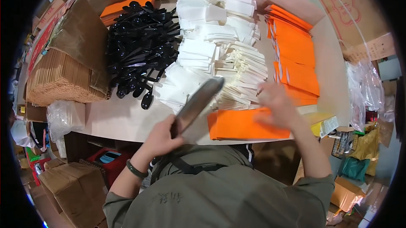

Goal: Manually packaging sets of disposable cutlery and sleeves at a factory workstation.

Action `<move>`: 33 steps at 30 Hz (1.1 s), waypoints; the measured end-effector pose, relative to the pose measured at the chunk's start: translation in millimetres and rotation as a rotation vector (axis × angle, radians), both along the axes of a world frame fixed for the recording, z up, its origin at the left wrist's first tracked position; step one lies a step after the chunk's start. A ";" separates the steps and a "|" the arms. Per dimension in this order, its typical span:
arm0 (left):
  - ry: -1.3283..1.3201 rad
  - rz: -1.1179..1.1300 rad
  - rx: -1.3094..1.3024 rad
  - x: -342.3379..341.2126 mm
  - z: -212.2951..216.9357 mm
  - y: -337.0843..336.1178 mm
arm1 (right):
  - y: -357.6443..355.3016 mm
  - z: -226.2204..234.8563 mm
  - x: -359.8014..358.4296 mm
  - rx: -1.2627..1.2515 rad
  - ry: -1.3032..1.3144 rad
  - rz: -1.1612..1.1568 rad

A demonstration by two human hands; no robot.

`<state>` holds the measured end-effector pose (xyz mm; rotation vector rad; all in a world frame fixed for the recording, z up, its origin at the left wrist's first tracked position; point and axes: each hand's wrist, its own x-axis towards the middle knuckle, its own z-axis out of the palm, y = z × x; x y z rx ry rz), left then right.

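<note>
The left hand (163,137) is closed around the lower end of a grey, blurred flat packet (198,101), which slants up toward 1 o'clock over the near table edge; its upper tip reaches the white stacks. What the packet is cannot be told through the blur.

At 3 o'clock from it, the right hand (277,105) hovers, blurred, over the near orange sleeve stack (245,126); how far its fingers are spread, and whether they hold anything, cannot be told. That stack lies flat at the table's near edge, just beside the packet's lower half.

At 12 o'clock from the packet lie heaped white napkins (211,29), and just right of them a fanned pile of paper-wrapped sticks (243,75). At 10 o'clock sits a heap of black plastic spoons (139,46), with an orange stack (122,8) behind it. At 2 o'clock a row of orange sleeves (296,54) runs along the table's right side.

At 9 o'clock, on the table's (114,120) left end, a bundle of wooden sticks (59,80) lies in a brown wrapper. Cardboard boxes (72,185) stand on the floor at 7 o'clock, and clear plastic bags (363,88) hang at 3 o'clock, well apart from the hands. A dark bracelet (136,170) circles the left wrist.
</note>
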<state>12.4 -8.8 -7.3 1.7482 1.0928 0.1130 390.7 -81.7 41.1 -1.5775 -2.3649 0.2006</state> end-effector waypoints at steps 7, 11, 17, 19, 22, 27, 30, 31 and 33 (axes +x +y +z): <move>-0.439 -0.398 -0.167 54.6 12.4 -24.8 | -0.3 -43.9 -96.7 -0.241 0.030 0.219; 0.014 0.145 0.225 4.9 -8.7 -15.2 | -16.2 -30.5 -116.5 -0.245 0.139 -0.248; 0.112 0.034 0.457 -25.7 -29.5 -26.7 | -2.3 -46.5 -138.5 -0.465 0.100 -0.421; 0.130 -0.029 0.442 -36.6 -22.7 -27.0 | 1.2 -50.2 -139.7 -0.462 0.149 -0.442; 0.178 -0.209 0.462 -55.0 -16.4 -10.1 | 8.9 -60.4 -150.3 -0.483 0.244 -0.544; 0.017 -0.299 0.500 -14.5 -2.2 11.5 | 25.7 -42.1 -158.2 -0.489 0.384 -0.315; -0.063 -0.107 0.693 -32.1 -10.0 6.7 | 50.7 -56.8 -78.4 -0.160 0.345 -0.626; -0.054 -0.089 0.700 -38.1 -16.5 7.3 | 52.0 -60.5 -44.0 -0.015 0.149 -0.504; 0.015 0.160 0.745 -50.5 -25.8 12.5 | 49.4 -64.2 -11.9 -0.292 0.143 -0.546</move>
